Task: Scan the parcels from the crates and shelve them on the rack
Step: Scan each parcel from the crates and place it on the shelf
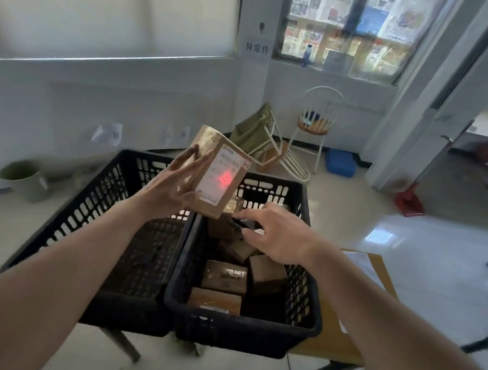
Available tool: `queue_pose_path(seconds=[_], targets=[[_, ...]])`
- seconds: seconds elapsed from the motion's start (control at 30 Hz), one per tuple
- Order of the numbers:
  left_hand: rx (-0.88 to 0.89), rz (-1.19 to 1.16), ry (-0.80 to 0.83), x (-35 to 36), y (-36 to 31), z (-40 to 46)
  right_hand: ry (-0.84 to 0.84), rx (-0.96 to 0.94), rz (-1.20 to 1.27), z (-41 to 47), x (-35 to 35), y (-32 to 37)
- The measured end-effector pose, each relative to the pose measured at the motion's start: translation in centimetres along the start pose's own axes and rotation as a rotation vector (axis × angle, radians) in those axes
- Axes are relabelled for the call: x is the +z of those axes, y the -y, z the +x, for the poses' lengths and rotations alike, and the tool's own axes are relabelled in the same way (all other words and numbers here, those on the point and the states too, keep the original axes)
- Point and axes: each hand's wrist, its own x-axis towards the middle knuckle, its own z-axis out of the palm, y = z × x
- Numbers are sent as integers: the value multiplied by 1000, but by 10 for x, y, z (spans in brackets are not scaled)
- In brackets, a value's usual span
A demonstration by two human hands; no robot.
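I am looking down at two black slatted crates sitting side by side. The left crate [135, 235] is holding nothing I can see; the right crate [303, 275] is holding several brown parcels [225, 276]. My left hand [173, 188] is gripping a tilted brown parcel [217, 177] above the crates, a red light glowing on its white label [223, 177]. My right hand [274, 233] is curling round what seems a dark scanner [241, 223].

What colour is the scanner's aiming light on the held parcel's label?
Red light, seen in the head view.
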Motion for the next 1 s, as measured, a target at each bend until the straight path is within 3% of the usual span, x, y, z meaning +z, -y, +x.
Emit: queue_pose_path(seconds=[0.17, 0.47, 0.7, 0.8, 1.0], targets=[[21, 4, 22, -14, 14, 5, 21, 31, -147, 4, -3, 20], [28, -38, 39, -22, 31, 4, 4, 81, -103, 6, 4, 38], [-46, -346, -29, -37, 17, -11, -205, 33, 157, 24, 1, 37], [-86, -449, -92, -48, 6, -29, -376, 24, 280, 42, 2, 41], [-169, -625, -247, -72, -22, -78, -545, -151, 653, 75, 10, 71]])
